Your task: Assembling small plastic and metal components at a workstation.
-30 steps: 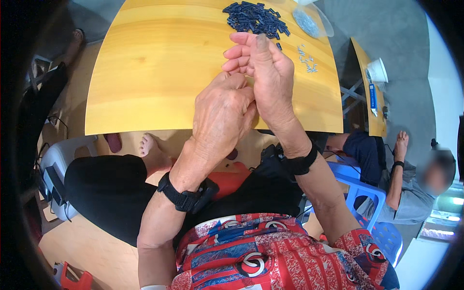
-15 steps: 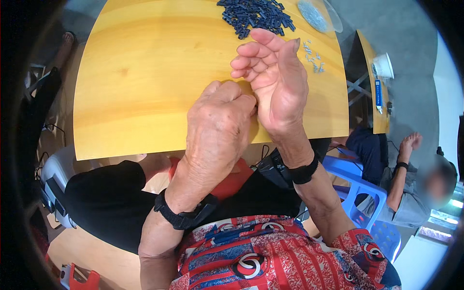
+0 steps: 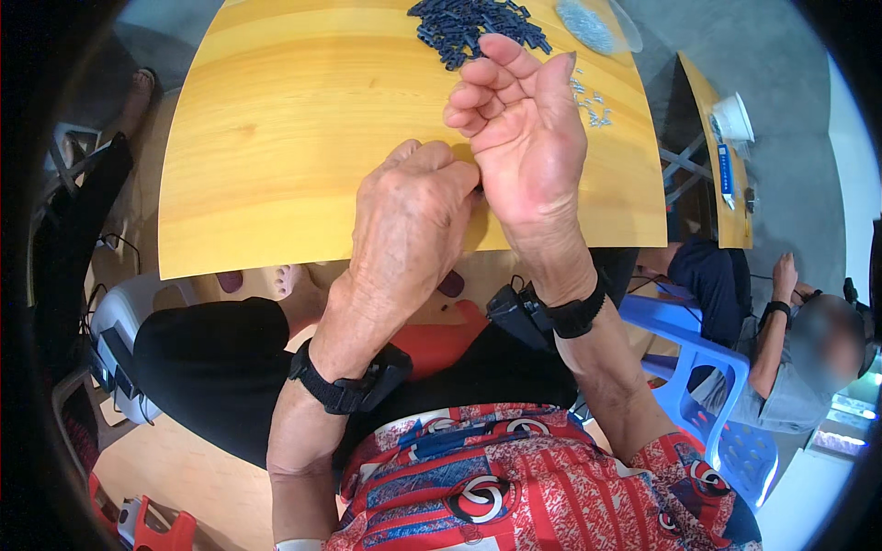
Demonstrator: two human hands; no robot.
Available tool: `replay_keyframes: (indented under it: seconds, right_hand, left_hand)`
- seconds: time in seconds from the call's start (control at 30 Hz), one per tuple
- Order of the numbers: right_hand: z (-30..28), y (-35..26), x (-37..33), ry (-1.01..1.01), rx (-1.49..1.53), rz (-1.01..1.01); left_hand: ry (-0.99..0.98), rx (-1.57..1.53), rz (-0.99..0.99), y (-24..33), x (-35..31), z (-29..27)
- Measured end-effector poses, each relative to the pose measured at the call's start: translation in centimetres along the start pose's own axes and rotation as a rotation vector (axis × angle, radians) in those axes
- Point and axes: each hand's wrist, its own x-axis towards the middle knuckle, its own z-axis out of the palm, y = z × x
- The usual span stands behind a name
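Observation:
Over the near part of the yellow wooden table (image 3: 266, 165), my left hand (image 3: 413, 207) is closed in a pinch, back upward. A small dark bit shows at its fingertips, beside the heel of my right hand; its kind cannot be made out. My right hand (image 3: 528, 138) is turned palm up, fingers loosely curled and thumb apart, with nothing visible on the palm. Beyond its fingers lies a heap of small dark blue plastic parts (image 3: 473, 26). Several small silver metal pieces (image 3: 595, 106) are scattered just right of the right thumb.
A clear shallow dish (image 3: 593, 28) of small silvery pieces sits at the table's far right. To the right are a blue plastic chair (image 3: 684, 349), a second table (image 3: 726, 202) with a white tub (image 3: 732, 118), and another person (image 3: 781, 367) seated. A white stool (image 3: 138, 321) stands left.
The view has shifted a little, so the table's near edge sits higher. My right hand is slightly farther from me and its fingers a bit more raised. The left hand keeps its pinch.

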Motion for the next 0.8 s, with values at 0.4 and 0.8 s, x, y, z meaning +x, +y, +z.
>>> replay_keyframes:
  seconds: [0.4, 0.8]
  right_hand:
    - [2.2, 0.9, -1.2, -0.041, -0.567, -0.073]
    - [2.0, 1.7, -1.2, -0.075, -0.796, -0.113]
  left_hand:
    - [0.093, -0.037, -0.055, 0.0, -0.8, 0.3]
    - [0.076, -0.116, -0.047, 0.1, -0.6, 0.1]
